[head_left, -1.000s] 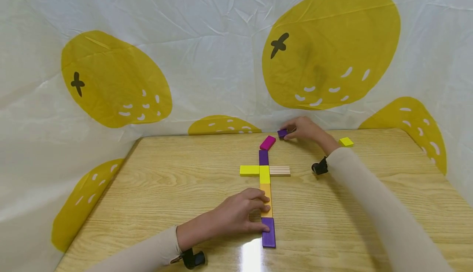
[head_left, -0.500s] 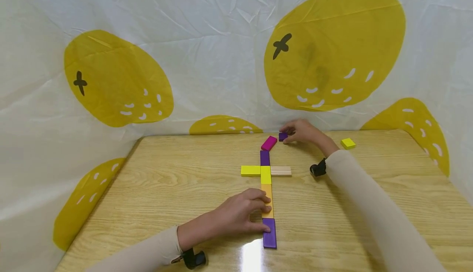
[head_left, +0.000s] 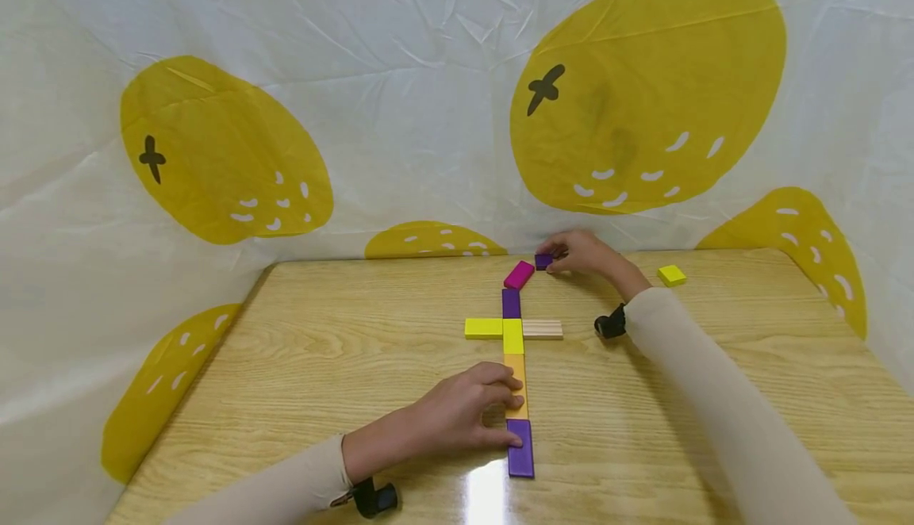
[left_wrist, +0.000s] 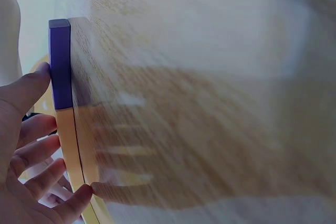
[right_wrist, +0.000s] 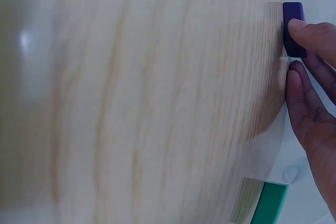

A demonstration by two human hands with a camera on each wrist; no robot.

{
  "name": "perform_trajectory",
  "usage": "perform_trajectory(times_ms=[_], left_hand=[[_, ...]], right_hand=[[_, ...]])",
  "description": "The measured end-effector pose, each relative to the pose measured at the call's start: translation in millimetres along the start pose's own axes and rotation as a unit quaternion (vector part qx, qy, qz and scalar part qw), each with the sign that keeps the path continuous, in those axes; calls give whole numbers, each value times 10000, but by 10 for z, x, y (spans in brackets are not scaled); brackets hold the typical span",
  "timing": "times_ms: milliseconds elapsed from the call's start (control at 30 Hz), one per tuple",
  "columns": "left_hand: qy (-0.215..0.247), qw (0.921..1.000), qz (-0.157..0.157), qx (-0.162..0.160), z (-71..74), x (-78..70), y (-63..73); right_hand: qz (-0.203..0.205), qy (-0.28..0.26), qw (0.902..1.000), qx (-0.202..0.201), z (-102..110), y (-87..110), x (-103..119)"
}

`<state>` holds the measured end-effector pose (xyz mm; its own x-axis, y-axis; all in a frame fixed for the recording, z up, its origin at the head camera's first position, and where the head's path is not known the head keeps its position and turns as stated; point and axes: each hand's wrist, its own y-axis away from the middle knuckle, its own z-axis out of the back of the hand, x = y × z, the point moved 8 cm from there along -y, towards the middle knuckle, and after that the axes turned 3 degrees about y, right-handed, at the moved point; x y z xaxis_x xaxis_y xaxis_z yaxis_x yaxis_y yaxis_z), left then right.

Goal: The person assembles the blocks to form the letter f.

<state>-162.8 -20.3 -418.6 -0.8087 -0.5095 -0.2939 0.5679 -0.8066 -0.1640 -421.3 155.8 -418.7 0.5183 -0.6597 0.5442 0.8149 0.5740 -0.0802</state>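
My right hand [head_left: 584, 254] pinches a small dark purple block [head_left: 543, 262] at the table's far edge; in the right wrist view the thumb lies on the block's [right_wrist: 294, 32] face. A narrow gap parts that block from a slanted magenta block [head_left: 519, 274]. My left hand [head_left: 460, 408] rests its fingertips on the orange block [head_left: 520, 410], its thumb on a longer purple block [head_left: 522, 461] at the row's near end. Further up that row are a yellow block [head_left: 512, 336] and another purple block [head_left: 511, 304], which ends near the magenta one.
A yellow block [head_left: 484, 329] and a plain wood block [head_left: 543, 330] extend sideways from the row. Another yellow block [head_left: 671, 275] lies far right. A green block [right_wrist: 269, 204] shows low in the right wrist view. A fruit-printed white cloth [head_left: 421, 152] hangs behind the wooden table [head_left: 343, 311].
The purple block in my right hand has shifted slightly left and nearer to me, closer to the magenta block. My left hand stays where it was on the row.
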Motion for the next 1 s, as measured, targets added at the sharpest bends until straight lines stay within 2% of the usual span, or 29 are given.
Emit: perform_trajectory(times_ms=[200, 500, 1000], left_hand=[[43, 10000, 50, 66, 10, 4, -9], [26, 10000, 65, 71, 9, 4, -10], [1, 9999, 59, 83, -20, 20, -2]], right_hand=[[-85, -51, 9999, -32, 0, 1, 8], [50, -70, 9999, -135, 8, 8, 15], [50, -63, 10000, -46, -3, -4, 11]])
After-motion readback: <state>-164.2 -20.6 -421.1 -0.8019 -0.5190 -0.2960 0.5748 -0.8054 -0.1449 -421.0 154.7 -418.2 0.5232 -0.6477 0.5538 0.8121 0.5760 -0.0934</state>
